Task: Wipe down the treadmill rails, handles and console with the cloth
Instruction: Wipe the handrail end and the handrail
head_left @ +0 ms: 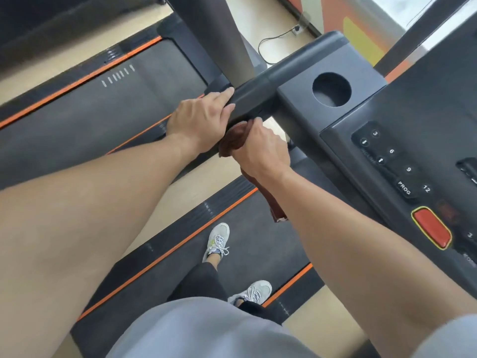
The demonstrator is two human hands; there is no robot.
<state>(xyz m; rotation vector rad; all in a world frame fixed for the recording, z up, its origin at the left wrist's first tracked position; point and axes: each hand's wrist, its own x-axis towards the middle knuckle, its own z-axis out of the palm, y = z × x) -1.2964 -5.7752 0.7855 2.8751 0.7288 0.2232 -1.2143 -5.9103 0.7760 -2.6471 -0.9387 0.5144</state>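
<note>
The right hand [260, 153] is closed around a brown cloth [233, 142], fingers curled and pinching the bunched upper part against the underside of the black handle [251, 98]. The free tail of the cloth hangs down past the wrist, ending above the treadmill belt [258, 244]. The left hand [200, 118] lies on the end of the same handle with fingers extended along its top and side; it presses and steadies rather than wraps.

Step in hand, as judged: wiping the handle on the left side of the console [402, 140].

Recommended technique:
1. Wrap the cloth fully around the handle so that 1 pass covers top, sides and underside.
2. Draw the cloth along the length from the console junction to the free end, with steady pressure.
3. Gather the hanging tail into the palm so that it does not drag.
4. Move the left hand clear of the section to be wiped, then wipe where it rested.

Pose: both forearms extend forward and converge on the handle, the hands near each other but not clearly touching. The right wrist is flexed, knuckles upward.

The console carries a cup holder [331, 89], numbered keys and a red stop button [431, 228]. Both shoes [218, 240] stand on the belt.
</note>
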